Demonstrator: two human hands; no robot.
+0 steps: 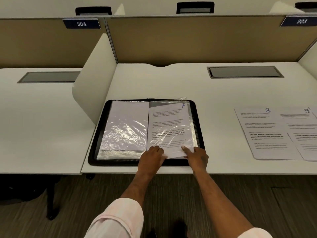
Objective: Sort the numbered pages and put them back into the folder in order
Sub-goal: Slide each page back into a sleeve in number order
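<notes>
Black zip folder (97, 143) lies open and flat on the white counter (171, 83), near its front edge. Its left-hand clear sleeve (128, 124) holds a sheet with the blank side up; the plastic is wrinkled and glares.

On the right-hand side, page 7 (169, 127) sits partly inside a clear sleeve. It is tilted, its numbered top corner close to the sleeve's upper right and its lower edge overhanging the sleeve bottom towards me. The handwritten 7 is legible; the printed text is not.

My left hand (151, 156) rests at the lower left of page 7, knuckles up and bent over the sleeve's bottom edge. I cannot tell whether it grips the plastic or merely presses it.

My right hand (197, 156) is at the lower right corner of page 7. The forefinger lies straight on top of the sheet and the thumb is at the edge below, so these fingers (185, 148) pinch the corner.

Page 8 (267, 131) and page 9 (307, 127) lie face up on the counter, well to the right of the folder. Page 9 overlaps the right edge of page 8.
</notes>
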